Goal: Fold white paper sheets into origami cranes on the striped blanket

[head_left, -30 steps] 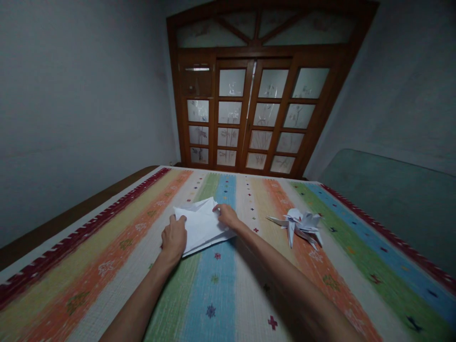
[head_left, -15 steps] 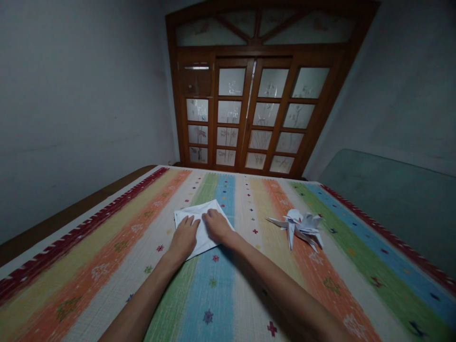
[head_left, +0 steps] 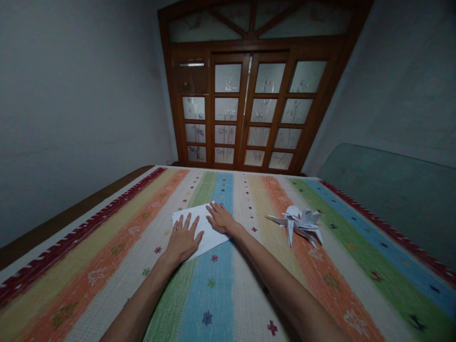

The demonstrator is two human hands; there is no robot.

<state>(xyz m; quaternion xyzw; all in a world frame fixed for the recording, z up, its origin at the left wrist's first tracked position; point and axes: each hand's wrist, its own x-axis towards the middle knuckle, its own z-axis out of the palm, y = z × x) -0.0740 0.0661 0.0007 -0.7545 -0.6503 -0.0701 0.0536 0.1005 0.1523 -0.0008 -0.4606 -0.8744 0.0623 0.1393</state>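
Note:
A folded white sheet of paper (head_left: 204,240) lies flat on the striped tablecloth, in front of me. My left hand (head_left: 183,240) rests on its left part with the fingers spread. On the right part of the sheet lies my right hand (head_left: 220,219), palm down, its fingers stretched toward the far corner. Both hands press on the paper and neither grips it. Parts of the sheet are hidden under the hands.
Right of the paper sits a folded white paper figure (head_left: 299,225) with pointed parts. The colourful striped tablecloth (head_left: 213,299) covers the table. Beyond its far edge stand wooden doors with glass panes (head_left: 245,109). A greenish rounded panel (head_left: 388,185) is at the right.
Both hands have gone from curled fingers near the paper's middle to flat, spread fingers. They have moved slightly apart, and the paper's upper surface now looks flatter.

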